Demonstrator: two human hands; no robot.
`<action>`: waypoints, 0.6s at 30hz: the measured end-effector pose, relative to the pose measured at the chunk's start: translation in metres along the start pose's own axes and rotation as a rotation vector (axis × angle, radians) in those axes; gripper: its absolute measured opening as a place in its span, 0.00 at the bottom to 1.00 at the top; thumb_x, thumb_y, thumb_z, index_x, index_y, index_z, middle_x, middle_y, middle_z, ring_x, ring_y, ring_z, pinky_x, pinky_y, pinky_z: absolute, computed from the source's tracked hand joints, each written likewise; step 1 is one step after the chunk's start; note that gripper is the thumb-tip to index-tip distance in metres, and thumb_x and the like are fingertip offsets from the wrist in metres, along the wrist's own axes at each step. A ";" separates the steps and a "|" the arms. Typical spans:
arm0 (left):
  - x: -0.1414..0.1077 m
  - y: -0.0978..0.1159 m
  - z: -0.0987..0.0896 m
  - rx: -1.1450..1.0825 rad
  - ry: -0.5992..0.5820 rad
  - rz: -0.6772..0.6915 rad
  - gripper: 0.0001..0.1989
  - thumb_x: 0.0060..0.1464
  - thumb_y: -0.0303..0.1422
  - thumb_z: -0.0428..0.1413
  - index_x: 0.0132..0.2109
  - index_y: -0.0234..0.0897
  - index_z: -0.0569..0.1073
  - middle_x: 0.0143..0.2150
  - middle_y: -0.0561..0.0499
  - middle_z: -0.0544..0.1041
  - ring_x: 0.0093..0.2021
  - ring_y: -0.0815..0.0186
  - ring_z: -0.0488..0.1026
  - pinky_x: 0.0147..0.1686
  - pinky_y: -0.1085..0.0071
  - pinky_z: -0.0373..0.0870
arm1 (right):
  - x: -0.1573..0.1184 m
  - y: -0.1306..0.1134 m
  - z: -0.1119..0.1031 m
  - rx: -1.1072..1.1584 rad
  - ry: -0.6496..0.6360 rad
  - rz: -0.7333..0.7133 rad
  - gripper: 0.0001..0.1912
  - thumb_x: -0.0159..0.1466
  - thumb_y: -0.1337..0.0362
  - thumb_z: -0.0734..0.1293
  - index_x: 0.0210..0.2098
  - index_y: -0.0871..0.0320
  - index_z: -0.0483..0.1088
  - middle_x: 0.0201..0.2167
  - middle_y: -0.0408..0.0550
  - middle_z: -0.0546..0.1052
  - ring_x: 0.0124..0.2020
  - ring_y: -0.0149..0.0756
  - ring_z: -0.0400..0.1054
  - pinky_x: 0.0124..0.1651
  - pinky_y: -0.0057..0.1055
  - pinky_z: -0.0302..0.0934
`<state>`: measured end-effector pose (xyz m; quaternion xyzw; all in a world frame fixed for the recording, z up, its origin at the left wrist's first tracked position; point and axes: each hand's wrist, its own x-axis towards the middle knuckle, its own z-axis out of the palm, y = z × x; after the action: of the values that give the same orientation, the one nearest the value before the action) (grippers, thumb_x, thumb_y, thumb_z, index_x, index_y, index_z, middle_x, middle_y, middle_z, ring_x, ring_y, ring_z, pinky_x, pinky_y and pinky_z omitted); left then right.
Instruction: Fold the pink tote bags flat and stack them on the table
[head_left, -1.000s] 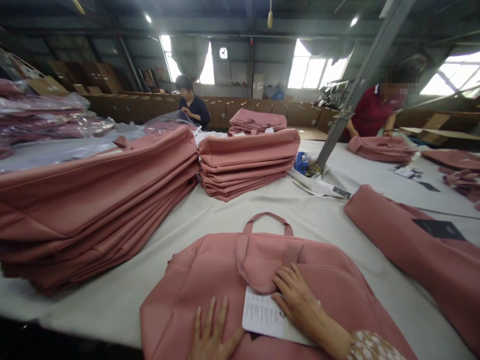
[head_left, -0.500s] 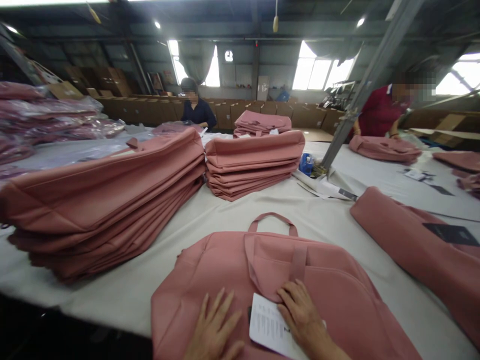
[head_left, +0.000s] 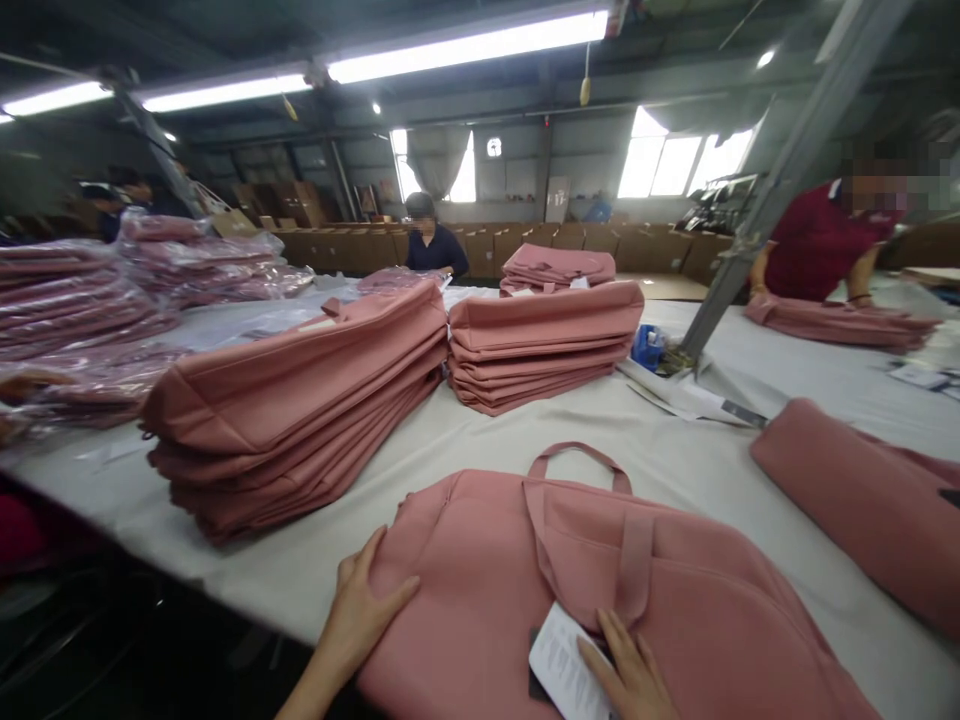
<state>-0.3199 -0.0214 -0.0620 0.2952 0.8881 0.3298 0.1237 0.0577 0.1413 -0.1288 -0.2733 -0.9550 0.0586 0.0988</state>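
Note:
A pink handbag [head_left: 465, 590] lies flat on the table before me, its two strap handles [head_left: 637, 560] toward the top. My left hand [head_left: 360, 610] grips its left end, thumb on the upper face and fingers along the side. Over the bag's middle rests my right hand [head_left: 630, 665], fingers stretched out and slightly apart. Its fingertips touch a white printed tag [head_left: 566, 660], which partly covers a dark tag [head_left: 537, 670]. Part of the right hand is cut off by the lower frame edge.
Stacked pink bags [head_left: 300, 400] stand at left, with another stack [head_left: 544, 330] behind. Plastic-wrapped bags [head_left: 67, 300] fill the far left. Another pink bag [head_left: 847, 500] lies at right, near a slanting metal post [head_left: 750, 240]. Co-workers stand across the table.
My left hand has moved from the bag's upper face to its left end. My right hand stays by the white tag. The view has turned left and up.

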 end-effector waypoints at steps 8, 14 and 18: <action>-0.033 0.084 0.018 0.575 -0.029 0.705 0.36 0.52 0.43 0.60 0.67 0.47 0.61 0.72 0.37 0.49 0.69 0.35 0.46 0.60 0.33 0.50 | 0.033 -0.007 -0.047 0.170 -0.166 -0.115 0.47 0.58 0.47 0.72 0.69 0.51 0.50 0.69 0.65 0.48 0.67 0.65 0.46 0.60 0.69 0.52; -0.065 0.065 0.080 0.553 -0.099 1.360 0.43 0.52 0.62 0.50 0.69 0.53 0.53 0.72 0.42 0.51 0.66 0.34 0.52 0.57 0.30 0.51 | 0.055 -0.028 -0.080 0.050 -0.048 -0.209 0.45 0.57 0.48 0.73 0.68 0.54 0.54 0.67 0.68 0.53 0.66 0.67 0.50 0.56 0.69 0.58; -0.060 0.054 0.089 0.563 0.009 1.439 0.38 0.55 0.62 0.47 0.68 0.51 0.57 0.71 0.41 0.55 0.68 0.37 0.49 0.60 0.29 0.34 | 0.038 -0.015 -0.095 -0.163 0.234 -0.402 0.31 0.61 0.49 0.69 0.61 0.54 0.65 0.66 0.67 0.58 0.66 0.67 0.50 0.58 0.72 0.51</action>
<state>-0.2114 0.0209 -0.0917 0.8188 0.5284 0.0918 -0.2046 0.0392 0.1539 -0.0282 -0.0900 -0.9738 -0.0713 0.1962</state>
